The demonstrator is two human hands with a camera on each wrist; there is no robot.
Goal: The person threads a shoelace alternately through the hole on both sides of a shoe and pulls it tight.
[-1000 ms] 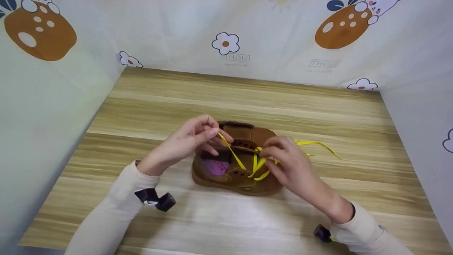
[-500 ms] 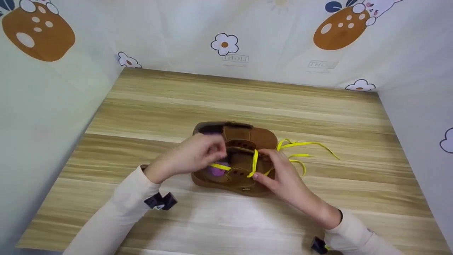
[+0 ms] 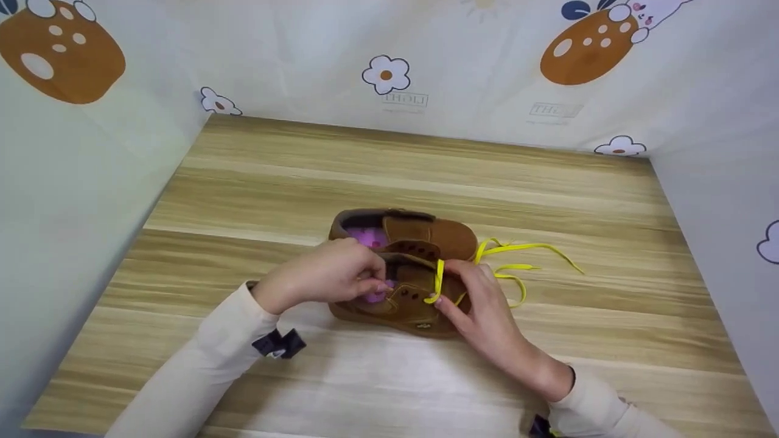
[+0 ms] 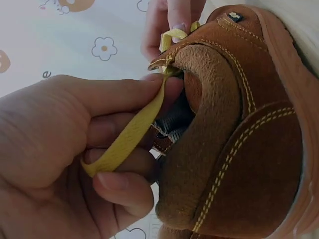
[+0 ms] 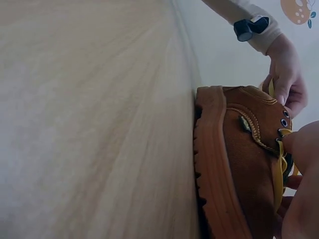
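"Between your two hands, on the wooden table [image 3: 274, 176], lies the near shoe [image 3: 414, 313]: long axis running left to right, foot opening toward the left, toe toward the right. Note how each of your hands is placed."

"Your left hand [image 3: 331, 271] lies over the foot opening, its fingers curled about the yellow lace [image 4: 133, 132], which runs from the eyelet flap across them. Your right hand [image 3: 489, 307] grips the front half, thumb on the near side, forefinger on the far, beside the strand crossing the tongue [image 3: 415, 280]."

"Which of your hands is nearer the bare eyelets [image 3: 405, 293]?"

"Your left: its thumb tip stands just beside the left end of the flap, while your right thumb sits to the right of the row. By judgement, the short gap from left thumb to eyelets is the relation for you to watch."

"And the count before you?"

"Shoes, two, side by side: the one you hold and the far shoe [image 3: 409, 230], its toe likewise to the right. Hands, two, each with one black wrist camera [image 3: 280, 344]. Bare eyelets on the near flap, two. Loose lace tips [image 3: 528, 267] right of the toes, two; whether you have one lace or more, the views leave unsettled"
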